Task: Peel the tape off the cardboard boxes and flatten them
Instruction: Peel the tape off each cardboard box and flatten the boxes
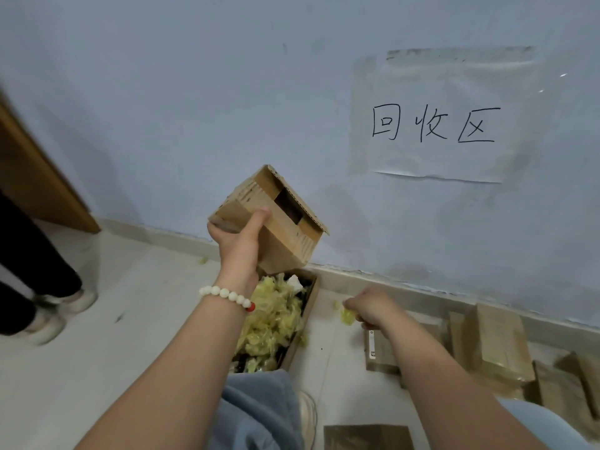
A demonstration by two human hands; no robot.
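My left hand (238, 243) grips a small cardboard box (285, 219) and holds it up in front of the wall, tilted, with its end flaps partly apart and a dark gap showing. My right hand (373, 306) is lower, near the floor, and pinches a crumpled wad of yellowish tape (346, 315). Below the lifted box an open carton (310, 315) stands on the floor, filled with balled-up peeled tape (274, 319).
Several flattened cardboard pieces (496, 345) lie along the wall at the right, another (368, 436) at the bottom. A paper sign (435, 125) is taped to the wall. Another person's legs and shoes (48, 306) stand at the left by a wooden panel (35, 177).
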